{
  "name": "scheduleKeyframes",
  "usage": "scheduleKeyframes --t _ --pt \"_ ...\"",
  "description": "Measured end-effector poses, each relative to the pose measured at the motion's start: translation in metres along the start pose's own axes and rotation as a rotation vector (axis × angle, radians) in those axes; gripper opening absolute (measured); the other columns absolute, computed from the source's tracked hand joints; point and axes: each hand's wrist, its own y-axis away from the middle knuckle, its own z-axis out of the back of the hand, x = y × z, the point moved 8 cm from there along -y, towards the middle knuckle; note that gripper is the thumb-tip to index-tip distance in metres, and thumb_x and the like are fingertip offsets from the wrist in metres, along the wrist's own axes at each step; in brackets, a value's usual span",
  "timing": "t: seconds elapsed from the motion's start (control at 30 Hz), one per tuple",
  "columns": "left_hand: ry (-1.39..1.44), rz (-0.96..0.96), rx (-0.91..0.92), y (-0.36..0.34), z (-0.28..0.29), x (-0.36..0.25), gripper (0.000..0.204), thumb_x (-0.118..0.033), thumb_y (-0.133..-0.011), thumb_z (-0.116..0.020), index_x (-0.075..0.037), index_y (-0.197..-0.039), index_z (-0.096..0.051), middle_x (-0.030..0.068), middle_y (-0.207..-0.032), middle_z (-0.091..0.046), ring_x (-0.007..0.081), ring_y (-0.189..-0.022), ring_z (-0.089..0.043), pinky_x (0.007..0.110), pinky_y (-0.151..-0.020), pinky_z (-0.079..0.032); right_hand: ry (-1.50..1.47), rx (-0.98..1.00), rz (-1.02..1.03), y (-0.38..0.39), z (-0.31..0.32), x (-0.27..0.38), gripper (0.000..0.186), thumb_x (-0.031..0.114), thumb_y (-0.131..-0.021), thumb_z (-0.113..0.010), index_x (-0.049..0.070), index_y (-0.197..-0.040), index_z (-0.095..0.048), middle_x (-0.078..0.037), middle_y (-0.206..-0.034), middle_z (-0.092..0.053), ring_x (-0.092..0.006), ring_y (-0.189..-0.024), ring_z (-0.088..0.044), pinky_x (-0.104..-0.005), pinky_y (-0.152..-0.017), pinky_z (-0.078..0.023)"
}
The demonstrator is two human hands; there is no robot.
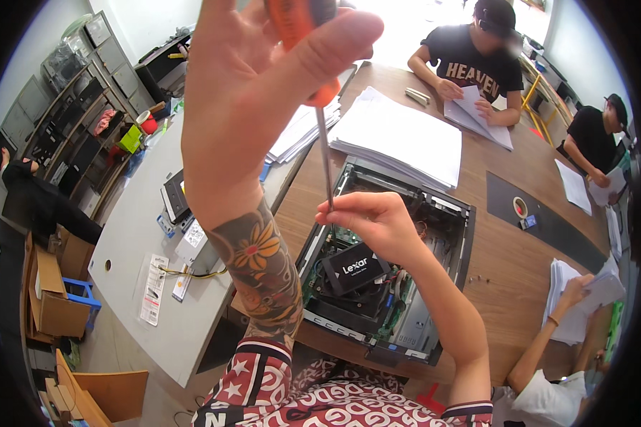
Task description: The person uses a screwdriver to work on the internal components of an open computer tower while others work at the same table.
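My tattooed left arm rises from the lower edge, and my left hand [238, 114] is wrapped round the orange and black handle of a screwdriver [325, 146]. Its long metal shaft points down into an opened desktop computer case [466, 263]. The fingertips of my right hand [377, 220] pinch the shaft near its lower end, over the case. The screwdriver's tip is hidden behind those fingers. Below them a black solid-state drive [356, 269] lies tilted inside the case, among green circuit boards and cables.
Paper stacks [399, 135] stand behind the case. A tape roll [520, 206] and small loose screws [479, 278] lie to its right. On the grey table [128, 235] at left are a drive [174, 196] and cables [192, 273]. Other people handle papers around the brown table [506, 306].
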Motion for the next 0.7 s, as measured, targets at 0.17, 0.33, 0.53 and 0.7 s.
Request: scheduleKeyframes --t 0.17,0.33,0.53,0.7 --pt "-0.229 -0.219 0.105 -0.006 0.025 0.002 0.055 -0.025 -0.097 -0.062 0.005 -0.138 -0.044 0.0282 -0.123 -0.06 0.0311 -0.103 -0.067 0.041 -0.093 -0.05 0.084 -0.068 0.037 0.0 -0.002 0.005 0.015 0.006 -0.085 -0.075 -0.002 -0.098 -0.074 -0.006 -0.091 -0.075 -0.0106 -0.086 -0.069 -0.0248 -0.081 -0.053" --pt "-0.111 -0.152 0.104 -0.007 0.03 0.016 0.063 -0.015 -0.087 -0.075 0.006 -0.138 -0.045 0.025 -0.12 -0.061 0.0286 -0.1 -0.066 0.041 -0.096 -0.049 0.161 -0.102 0.044 0.0 0.005 0.004 0.016 0.01 -0.085 -0.077 -0.001 -0.096 -0.073 -0.005 -0.086 -0.074 -0.0094 -0.085 -0.068 -0.0252 -0.079 -0.052" --pt "-0.073 -0.12 0.223 -0.009 0.023 0.012 0.066 -0.02 -0.093 -0.064 0.008 -0.144 -0.036 0.0334 -0.127 -0.055 0.0317 -0.106 -0.065 0.042 -0.096 -0.05 0.151 0.023 0.114 0.0 -0.004 0.015 0.018 0.011 -0.092 -0.068 0.0 -0.106 -0.071 -0.008 -0.095 -0.075 -0.0123 -0.094 -0.07 -0.0279 -0.085 -0.053" --pt "-0.082 -0.252 0.339 -0.009 0.023 0.009 0.07 -0.039 -0.096 -0.056 0.003 -0.148 -0.033 0.0357 -0.138 -0.046 0.0392 -0.117 -0.06 0.046 -0.102 -0.047 0.207 -0.016 0.201 0.001 -0.003 0.015 0.017 0.008 -0.092 -0.066 0.0 -0.106 -0.072 -0.01 -0.091 -0.076 -0.0155 -0.088 -0.073 -0.0273 -0.081 -0.054"
